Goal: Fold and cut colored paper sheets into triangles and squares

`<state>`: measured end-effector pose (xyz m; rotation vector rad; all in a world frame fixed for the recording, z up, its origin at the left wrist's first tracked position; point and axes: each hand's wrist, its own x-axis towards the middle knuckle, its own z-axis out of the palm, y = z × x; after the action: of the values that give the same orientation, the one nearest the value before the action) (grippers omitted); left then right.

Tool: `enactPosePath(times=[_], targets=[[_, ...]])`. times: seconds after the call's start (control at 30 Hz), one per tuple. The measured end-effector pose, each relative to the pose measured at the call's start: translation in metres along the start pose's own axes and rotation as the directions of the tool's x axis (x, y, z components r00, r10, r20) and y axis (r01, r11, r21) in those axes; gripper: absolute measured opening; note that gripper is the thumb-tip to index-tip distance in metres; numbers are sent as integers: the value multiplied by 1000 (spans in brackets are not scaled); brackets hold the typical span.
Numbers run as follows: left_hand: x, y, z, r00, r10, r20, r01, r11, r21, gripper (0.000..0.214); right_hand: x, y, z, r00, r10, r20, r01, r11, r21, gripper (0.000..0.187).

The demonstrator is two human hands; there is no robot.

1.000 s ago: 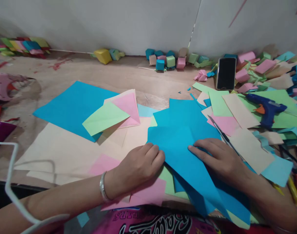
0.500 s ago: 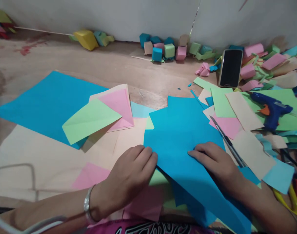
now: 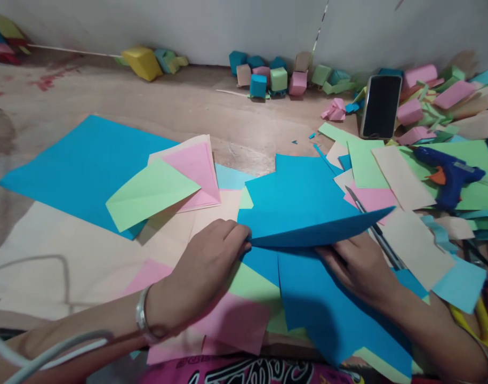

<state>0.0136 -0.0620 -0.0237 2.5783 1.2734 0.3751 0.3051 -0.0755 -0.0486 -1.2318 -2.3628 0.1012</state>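
Note:
A sheet of blue paper [image 3: 300, 184] lies in front of me with its near part bent upward along a crease. My left hand [image 3: 212, 266] pinches the left end of that crease. Behind the raised flap, my right hand [image 3: 356, 264] is at the right side of the sheet, its fingertips partly hidden under the paper. More blue paper [image 3: 324, 293] lies beneath, over pink paper [image 3: 233, 322] and green paper [image 3: 254, 280]. A craft knife [image 3: 375, 229] rests just beyond my right hand.
A blue glue gun [image 3: 449, 176] lies on green sheets at the right, near scissors with yellow handles [image 3: 484, 320]. A phone [image 3: 382, 106] leans among folded paper pieces. Small paper cubes [image 3: 258, 85] line the wall. A large blue sheet [image 3: 87, 170] lies left.
The near part of the blue sheet, which hung down toward me, is now lifted and folded up. My right hand has moved under it; my left hand shifted slightly up and left.

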Motion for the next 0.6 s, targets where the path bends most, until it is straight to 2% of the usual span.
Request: enactPosePath(times=[0.13, 0.3, 0.6], targets=[[4, 0, -4, 997, -37, 64, 38, 999, -21, 21, 2, -1, 2, 998, 29, 47, -25, 997, -78, 23], [7, 0, -5, 995, -54, 85, 57, 998, -25, 20, 4, -2, 4, 996, 65, 55, -58, 992, -112, 26], [11, 3, -7, 994, -34, 104, 24, 995, 93, 21, 3, 0, 5, 962, 243, 128, -250, 967, 43, 25]])
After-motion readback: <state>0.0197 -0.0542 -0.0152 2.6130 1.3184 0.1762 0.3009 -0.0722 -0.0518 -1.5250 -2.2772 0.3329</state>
